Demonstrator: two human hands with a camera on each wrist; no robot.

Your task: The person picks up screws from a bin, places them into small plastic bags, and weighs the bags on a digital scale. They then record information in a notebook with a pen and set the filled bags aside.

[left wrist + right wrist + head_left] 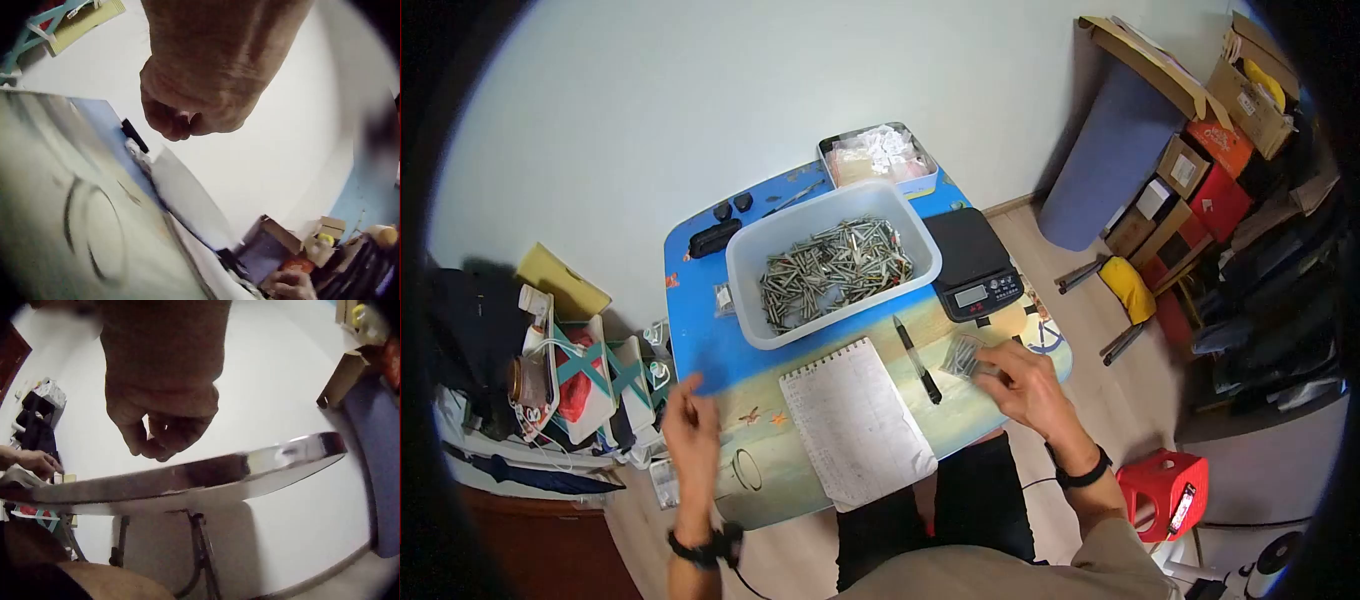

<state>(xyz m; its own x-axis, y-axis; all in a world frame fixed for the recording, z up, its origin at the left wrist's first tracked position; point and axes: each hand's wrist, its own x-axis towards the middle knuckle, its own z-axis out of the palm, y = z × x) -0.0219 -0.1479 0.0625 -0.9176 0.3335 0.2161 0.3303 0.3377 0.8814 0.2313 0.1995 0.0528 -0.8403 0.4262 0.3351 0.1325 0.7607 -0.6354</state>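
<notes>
My left hand [692,430], also in the left wrist view [194,94], hovers by the table's left edge, fingers loosely bent, nothing visible in it. At the table's right side my right hand [1025,385], seen in the right wrist view [164,419], has bent fingers beside a small clear bag of metal pieces [963,355]; whether they touch it is unclear. Left of that bag lies a black pen [916,360], then a spiral notepad [857,425] with faint writing. Behind them stands a translucent tub [745,270] full of metal screws or anchors [835,272].
A black digital scale [975,262] sits right of the tub. A tin [920,185] of small bags stands behind. Near the back left lie a black case [714,239] and another small bag [723,299]. A red stool [1165,490] stands on the floor at right.
</notes>
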